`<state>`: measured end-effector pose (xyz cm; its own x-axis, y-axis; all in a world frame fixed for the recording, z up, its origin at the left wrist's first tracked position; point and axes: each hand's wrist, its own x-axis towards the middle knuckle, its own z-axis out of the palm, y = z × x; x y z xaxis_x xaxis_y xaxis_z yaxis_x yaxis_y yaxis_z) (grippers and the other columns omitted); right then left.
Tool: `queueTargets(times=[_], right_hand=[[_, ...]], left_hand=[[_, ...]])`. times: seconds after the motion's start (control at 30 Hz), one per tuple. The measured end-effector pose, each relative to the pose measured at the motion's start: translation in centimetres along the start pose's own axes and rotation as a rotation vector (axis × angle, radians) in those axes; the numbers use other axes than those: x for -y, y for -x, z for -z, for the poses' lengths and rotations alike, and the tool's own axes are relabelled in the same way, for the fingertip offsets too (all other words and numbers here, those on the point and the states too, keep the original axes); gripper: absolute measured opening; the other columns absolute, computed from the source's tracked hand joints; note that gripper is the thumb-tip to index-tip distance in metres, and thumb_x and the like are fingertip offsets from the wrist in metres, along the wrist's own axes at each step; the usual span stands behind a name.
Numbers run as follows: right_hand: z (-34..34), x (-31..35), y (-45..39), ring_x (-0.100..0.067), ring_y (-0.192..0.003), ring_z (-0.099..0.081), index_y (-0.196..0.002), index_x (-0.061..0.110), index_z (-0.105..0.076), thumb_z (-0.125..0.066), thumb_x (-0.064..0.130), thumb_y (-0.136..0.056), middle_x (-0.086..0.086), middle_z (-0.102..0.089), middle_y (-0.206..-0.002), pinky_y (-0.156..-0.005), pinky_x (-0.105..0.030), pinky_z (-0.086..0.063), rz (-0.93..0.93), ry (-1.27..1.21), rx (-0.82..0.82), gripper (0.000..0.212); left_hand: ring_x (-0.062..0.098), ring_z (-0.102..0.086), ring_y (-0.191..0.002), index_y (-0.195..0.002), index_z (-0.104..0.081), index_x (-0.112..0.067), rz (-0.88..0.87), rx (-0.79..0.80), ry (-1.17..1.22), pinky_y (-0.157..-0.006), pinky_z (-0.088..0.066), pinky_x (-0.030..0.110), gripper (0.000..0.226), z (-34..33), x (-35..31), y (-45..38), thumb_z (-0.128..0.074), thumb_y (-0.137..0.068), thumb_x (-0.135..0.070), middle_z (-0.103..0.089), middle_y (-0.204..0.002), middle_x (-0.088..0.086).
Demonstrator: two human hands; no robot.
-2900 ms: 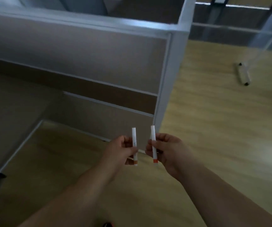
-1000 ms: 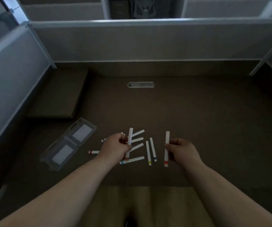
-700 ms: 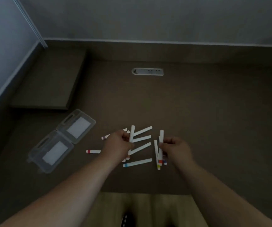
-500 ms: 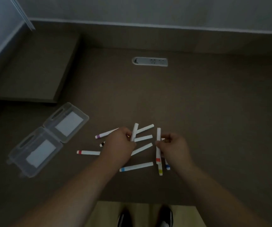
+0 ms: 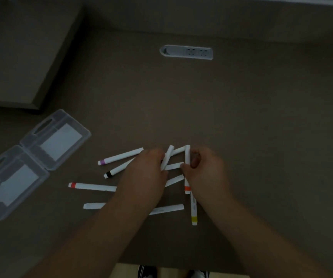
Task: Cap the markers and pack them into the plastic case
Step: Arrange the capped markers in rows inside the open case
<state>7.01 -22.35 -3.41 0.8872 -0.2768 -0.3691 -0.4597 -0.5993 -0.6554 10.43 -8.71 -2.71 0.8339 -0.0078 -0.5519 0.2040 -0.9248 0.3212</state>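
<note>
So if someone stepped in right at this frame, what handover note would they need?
Left hand grips one white marker; right hand grips the orange-banded marker.
Plastic case lies open at the desk's left; no markers show inside.
Loose on the desk: purple, black, red, yellow and others, partly hidden by the hands.
Nothing packed yet; packing all remains. Cap states unclear.
</note>
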Motion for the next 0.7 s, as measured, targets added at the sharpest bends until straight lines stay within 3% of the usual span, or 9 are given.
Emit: queueTargets(times=[0.1,0.17,0.27,0.37,0.43,0.5,0.6,0.7], right_hand=[[-0.2,-0.1,0.0,-0.004,-0.095,-0.056,-0.124,0.034,-0.054,-0.071,0.032,-0.086,0.012,-0.054,-0.109,-0.083,-0.027,-0.052,0.035,0.031,-0.002,0.042],[-0.2,-0.3,0.2,-0.002,-0.099,-0.053,-0.129,0.033,-0.051,-0.070,0.032,-0.087,0.011,-0.051,-0.118,-0.082,-0.020,-0.045,0.066,0.052,-0.005,0.046],[-0.2,-0.7,0.6,0.000,-0.100,-0.047,-0.125,0.034,-0.053,-0.069,0.034,-0.088,0.014,-0.045,-0.116,-0.081,-0.016,-0.040,0.166,0.091,-0.040,0.040],[0.0,-1.2,1.6,0.002,-0.105,-0.035,-0.120,0.037,-0.054,-0.064,0.043,-0.088,0.017,-0.041,-0.114,-0.088,-0.022,-0.038,0.293,0.217,-0.091,0.035],[-0.1,-1.5,2.2,-0.004,-0.120,-0.035,-0.127,0.038,-0.052,-0.059,0.051,-0.086,0.014,-0.044,-0.130,-0.098,-0.026,-0.033,0.370,0.341,-0.104,0.043],[-0.4,-1.5,2.7,-0.013,-0.141,-0.025,-0.139,0.040,-0.044,-0.052,0.060,-0.086,0.010,-0.033,-0.151,-0.111,-0.035,-0.022,0.378,0.427,-0.056,0.057],[-1.4,-1.6,3.0,-0.020,-0.151,0.003,-0.150,0.042,-0.022,-0.041,0.069,-0.086,0.005,-0.003,-0.165,-0.118,-0.045,0.000,0.402,0.530,0.029,0.072],[-2.2,-1.7,3.3,-0.025,-0.149,0.020,-0.153,0.043,-0.001,-0.027,0.077,-0.084,0.003,0.018,-0.164,-0.118,-0.054,0.006,0.410,0.583,0.060,0.081]], left_hand=[[0.004,-0.045,-0.080,-0.135,-0.048,-0.030,0.009,-0.008,0.036,-0.073,-0.040,0.025,0.050,-0.1,0.2,0.1,-0.067,-0.088,-0.033,-0.041,-0.096,-0.015],[0.003,-0.048,-0.086,-0.127,-0.052,-0.032,-0.054,-0.146,0.073,-0.077,-0.042,0.024,0.042,-0.1,0.8,1.4,-0.067,-0.088,-0.036,-0.043,-0.100,-0.016],[0.002,-0.044,-0.094,-0.120,-0.055,-0.030,-0.197,-0.355,0.093,-0.081,-0.039,0.022,0.033,0.5,2.2,3.2,-0.063,-0.089,-0.040,-0.042,-0.102,-0.016],[0.005,-0.042,-0.112,-0.130,-0.051,-0.032,-0.254,-0.392,0.062,-0.093,-0.037,0.026,0.045,1.0,4.4,3.9,-0.059,-0.088,-0.046,-0.048,-0.122,-0.010],[0.013,-0.030,-0.135,-0.143,-0.036,-0.038,-0.231,-0.324,-0.015,-0.109,-0.031,0.037,0.063,0.7,6.0,4.4,-0.054,-0.087,-0.057,-0.034,-0.148,-0.007],[0.017,-0.007,-0.148,-0.151,-0.017,-0.041,-0.219,-0.265,-0.115,-0.117,-0.015,0.044,0.076,0.4,7.6,4.8,-0.045,-0.085,-0.068,-0.009,-0.162,-0.008],[0.021,0.018,-0.148,-0.151,0.003,-0.043,-0.225,-0.252,-0.240,-0.117,0.002,0.046,0.090,-0.3,9.4,4.9,-0.019,-0.075,-0.086,0.016,-0.162,-0.006],[0.023,0.030,-0.144,-0.147,0.022,-0.046,-0.208,-0.249,-0.303,-0.118,0.009,0.051,0.093,-1.4,10.4,4.7,0.004,-0.067,-0.091,0.030,-0.158,-0.003]])
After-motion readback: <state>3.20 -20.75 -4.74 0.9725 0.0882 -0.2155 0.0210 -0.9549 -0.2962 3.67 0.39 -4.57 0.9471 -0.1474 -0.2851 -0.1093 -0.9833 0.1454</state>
